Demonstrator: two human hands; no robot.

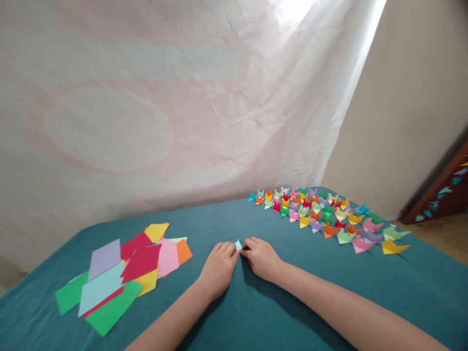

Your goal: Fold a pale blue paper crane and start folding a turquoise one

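A small pale blue piece of folded paper (pixel 238 244) sits between my hands at the middle of the table, mostly covered by my fingers. My left hand (pixel 220 268) is closed on its left side, fingertips pressed together at the paper. From the right, my right hand (pixel 262 258) pinches the same paper with thumb and fingers. The exact shape of the fold is too small and too hidden to make out.
Loose coloured paper sheets (pixel 141 263) lie overlapping on the left of the green-covered table (pixel 204 321). Rows of small folded paper birds (pixel 316 214) stand at the right back. A pale curtain (pixel 183 112) hangs behind the table. More folded pieces (pixel 444 191) appear at the far right.
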